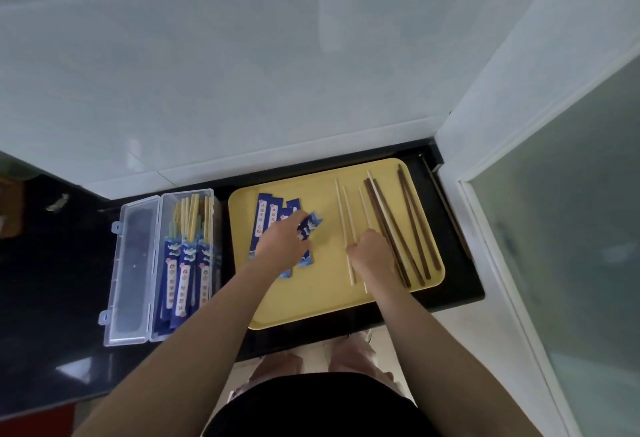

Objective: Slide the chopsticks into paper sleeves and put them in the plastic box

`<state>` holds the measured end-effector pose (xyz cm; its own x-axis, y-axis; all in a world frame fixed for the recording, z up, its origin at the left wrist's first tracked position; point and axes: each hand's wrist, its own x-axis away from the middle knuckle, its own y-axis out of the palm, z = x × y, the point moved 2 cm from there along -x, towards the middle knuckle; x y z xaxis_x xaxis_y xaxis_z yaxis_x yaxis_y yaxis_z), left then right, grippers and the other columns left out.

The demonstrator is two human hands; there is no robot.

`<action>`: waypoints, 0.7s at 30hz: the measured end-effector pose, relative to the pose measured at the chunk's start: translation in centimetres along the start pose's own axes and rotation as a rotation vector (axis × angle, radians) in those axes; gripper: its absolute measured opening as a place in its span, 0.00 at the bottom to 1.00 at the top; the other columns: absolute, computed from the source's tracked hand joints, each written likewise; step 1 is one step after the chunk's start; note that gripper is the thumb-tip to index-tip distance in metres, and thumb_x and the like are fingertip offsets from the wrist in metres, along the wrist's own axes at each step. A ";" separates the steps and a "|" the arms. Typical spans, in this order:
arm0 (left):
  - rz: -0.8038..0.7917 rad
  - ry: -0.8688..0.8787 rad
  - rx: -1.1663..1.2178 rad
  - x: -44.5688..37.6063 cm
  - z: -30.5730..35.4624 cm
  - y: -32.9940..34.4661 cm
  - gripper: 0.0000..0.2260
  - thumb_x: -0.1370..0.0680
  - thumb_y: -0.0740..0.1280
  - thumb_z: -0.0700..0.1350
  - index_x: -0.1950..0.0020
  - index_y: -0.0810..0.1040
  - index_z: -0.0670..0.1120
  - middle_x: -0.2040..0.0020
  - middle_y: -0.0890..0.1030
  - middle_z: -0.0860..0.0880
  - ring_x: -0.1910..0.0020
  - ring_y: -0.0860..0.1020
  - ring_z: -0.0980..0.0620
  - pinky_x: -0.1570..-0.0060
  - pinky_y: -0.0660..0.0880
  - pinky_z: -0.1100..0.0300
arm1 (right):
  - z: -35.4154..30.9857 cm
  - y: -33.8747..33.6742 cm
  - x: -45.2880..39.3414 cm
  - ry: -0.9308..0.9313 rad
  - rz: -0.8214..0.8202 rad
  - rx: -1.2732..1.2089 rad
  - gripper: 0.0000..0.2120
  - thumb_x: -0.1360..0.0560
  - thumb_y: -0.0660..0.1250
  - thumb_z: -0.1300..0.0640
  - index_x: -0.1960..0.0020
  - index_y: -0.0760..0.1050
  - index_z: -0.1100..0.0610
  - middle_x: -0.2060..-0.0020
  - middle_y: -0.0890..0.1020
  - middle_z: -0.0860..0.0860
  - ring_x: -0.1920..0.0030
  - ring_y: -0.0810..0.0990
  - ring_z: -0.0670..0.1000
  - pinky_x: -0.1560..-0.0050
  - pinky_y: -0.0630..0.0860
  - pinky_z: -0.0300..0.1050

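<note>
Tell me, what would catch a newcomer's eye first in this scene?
Probably the bright yellow tray on the dark counter, where both hands work: the left hand picks up a blue paper sleeve from a small pile, while the right hand closes over pale chopsticks, with dark brown chopsticks lying beside them. To the left stands an open clear plastic box, already holding sleeved chopsticks.
</note>
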<state>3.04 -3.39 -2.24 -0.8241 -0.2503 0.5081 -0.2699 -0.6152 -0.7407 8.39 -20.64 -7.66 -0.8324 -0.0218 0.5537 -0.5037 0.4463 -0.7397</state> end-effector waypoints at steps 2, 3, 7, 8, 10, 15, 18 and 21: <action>-0.023 -0.008 0.046 -0.3 0.2 0.2 0.19 0.19 0.65 0.44 0.29 0.65 0.48 0.45 0.79 0.44 0.52 0.78 0.48 0.54 0.77 0.56 | -0.2 -1.1 0.1 -0.018 -0.029 -0.134 0.06 0.22 0.69 0.57 0.50 0.73 0.57 0.58 0.78 0.51 0.62 0.77 0.47 0.65 0.72 0.40; -0.030 -0.018 0.096 -0.4 0.1 0.4 0.18 0.19 0.64 0.43 0.30 0.66 0.46 0.47 0.80 0.43 0.54 0.79 0.48 0.56 0.77 0.56 | -0.5 -1.7 0.3 -0.038 -0.048 -0.200 0.06 0.22 0.70 0.58 0.50 0.73 0.56 0.57 0.78 0.51 0.61 0.77 0.47 0.65 0.72 0.39; -0.039 -0.085 0.270 -0.6 0.7 0.6 0.11 0.19 0.65 0.51 0.42 0.71 0.46 0.57 0.78 0.47 0.61 0.76 0.51 0.59 0.74 0.59 | -1.9 -5.5 1.7 -0.133 -0.102 -0.546 0.10 0.21 0.68 0.63 0.44 0.75 0.51 0.55 0.82 0.55 0.62 0.80 0.47 0.63 0.77 0.39; -0.038 -0.077 0.289 -0.6 0.9 0.7 0.11 0.19 0.65 0.54 0.45 0.72 0.47 0.58 0.78 0.47 0.61 0.76 0.51 0.59 0.74 0.58 | -2.1 -6.6 2.2 -0.143 -0.109 -0.627 0.10 0.21 0.67 0.63 0.43 0.76 0.51 0.56 0.83 0.56 0.64 0.80 0.47 0.65 0.76 0.38; -0.039 -0.070 0.301 -0.4 1.1 0.6 0.13 0.21 0.67 0.57 0.52 0.73 0.47 0.62 0.77 0.48 0.64 0.74 0.52 0.59 0.73 0.57 | -2.6 -8.5 2.9 -0.155 -0.147 -0.790 0.08 0.20 0.66 0.63 0.44 0.80 0.54 0.56 0.86 0.56 0.65 0.81 0.49 0.66 0.76 0.39; 0.024 -0.085 0.252 0.2 1.7 -0.2 0.14 0.22 0.69 0.54 0.61 0.72 0.47 0.66 0.73 0.49 0.68 0.70 0.54 0.65 0.68 0.61 | -3.2 -11.9 3.6 -0.260 -0.225 -0.998 0.09 0.19 0.67 0.63 0.40 0.79 0.60 0.52 0.87 0.55 0.58 0.85 0.54 0.63 0.77 0.40; -0.003 -0.095 0.189 0.4 1.7 -0.4 0.11 0.23 0.68 0.51 0.60 0.73 0.46 0.66 0.74 0.49 0.68 0.71 0.54 0.65 0.68 0.61 | -3.7 -12.6 3.5 -0.270 -0.135 -0.946 0.07 0.17 0.64 0.59 0.43 0.79 0.60 0.62 0.84 0.53 0.67 0.78 0.49 0.68 0.72 0.40; -0.051 -0.084 0.170 0.8 1.6 -0.6 0.12 0.24 0.70 0.50 0.63 0.72 0.47 0.67 0.72 0.50 0.69 0.70 0.55 0.67 0.66 0.64 | -4.2 -12.9 3.7 -0.224 -0.051 -0.981 0.08 0.16 0.60 0.59 0.46 0.76 0.60 0.70 0.76 0.51 0.73 0.69 0.47 0.73 0.64 0.39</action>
<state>3.32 -4.41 -0.68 -0.7650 -0.2732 0.5833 -0.2161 -0.7442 -0.6320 12.77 -22.69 5.60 -0.8902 -0.1840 0.4166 -0.2113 0.9772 -0.0198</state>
